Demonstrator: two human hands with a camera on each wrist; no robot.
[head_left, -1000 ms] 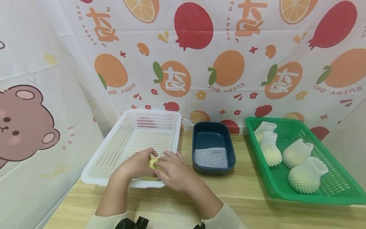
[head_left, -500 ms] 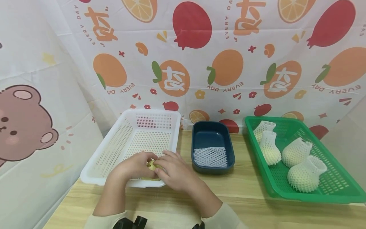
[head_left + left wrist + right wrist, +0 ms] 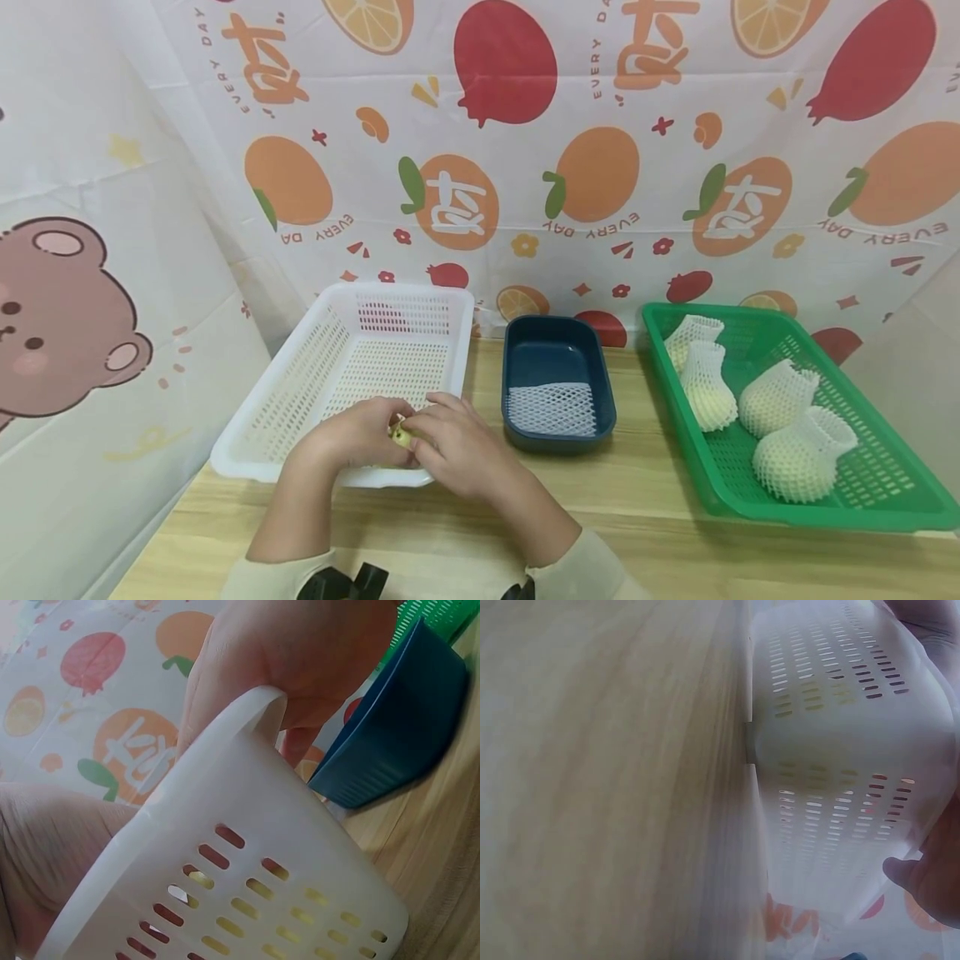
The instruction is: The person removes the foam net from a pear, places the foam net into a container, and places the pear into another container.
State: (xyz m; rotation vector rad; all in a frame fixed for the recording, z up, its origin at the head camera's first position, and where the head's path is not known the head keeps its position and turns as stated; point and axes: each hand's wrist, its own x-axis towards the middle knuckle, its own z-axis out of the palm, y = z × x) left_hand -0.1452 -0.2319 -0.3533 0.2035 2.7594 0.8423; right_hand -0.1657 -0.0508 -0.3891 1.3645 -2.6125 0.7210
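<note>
In the head view, a yellow fruit (image 3: 402, 436) with a dark spot at its end sits between both hands, in the near right corner of a white slotted basket (image 3: 405, 367). My left hand (image 3: 363, 433) curls round it from the left. From the right, over the basket's rim, my right hand (image 3: 457, 442) holds it with bent fingers and thumb. Most of the fruit is hidden by the hands. Yellow shows through the slots of the basket wall (image 3: 247, 817) in the left wrist view; the basket largely covers the fingers there.
Right of the white basket stands a dark blue box (image 3: 558, 354) with a white foam net (image 3: 551, 410) inside. Farther right, a green basket (image 3: 757, 333) holds several pale fruits in foam nets (image 3: 795, 467). A printed cloth (image 3: 517, 183) hangs behind the wooden table (image 3: 645, 492).
The yellow fruit has turned between the hands, and its dark spot has come into view. My left fingers have settled slightly lower round it. The right hand has barely moved.
</note>
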